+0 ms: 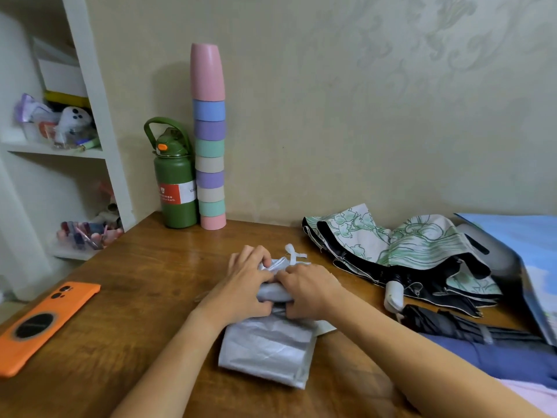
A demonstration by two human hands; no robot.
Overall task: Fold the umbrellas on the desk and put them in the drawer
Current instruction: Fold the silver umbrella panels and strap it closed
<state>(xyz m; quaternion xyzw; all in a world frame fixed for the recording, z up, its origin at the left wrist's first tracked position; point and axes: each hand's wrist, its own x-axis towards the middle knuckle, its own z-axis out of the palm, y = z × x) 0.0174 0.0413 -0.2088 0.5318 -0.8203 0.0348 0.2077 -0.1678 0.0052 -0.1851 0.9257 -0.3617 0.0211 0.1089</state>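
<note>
A silver-grey umbrella [268,348] lies on the wooden desk [135,297] in the middle, its loose canopy spread toward me. My left hand [244,285] and my right hand [307,291] both grip its bunched far end, fingers curled round the fabric. A white strap [294,254] sticks up just beyond my fingers. To the right lies an unfolded umbrella [416,251] with a green flower print, black lining and a white handle [393,297]. A black rolled umbrella [458,325] lies in front of it. No drawer is in view.
A green bottle [174,179] and a tall stack of pastel cups [209,137] stand at the back by the wall. An orange phone [42,324] lies at the left. White shelves [57,152] with clutter stand to the left. Blue cloth [506,360] and a blue sheet [530,245] lie at the right.
</note>
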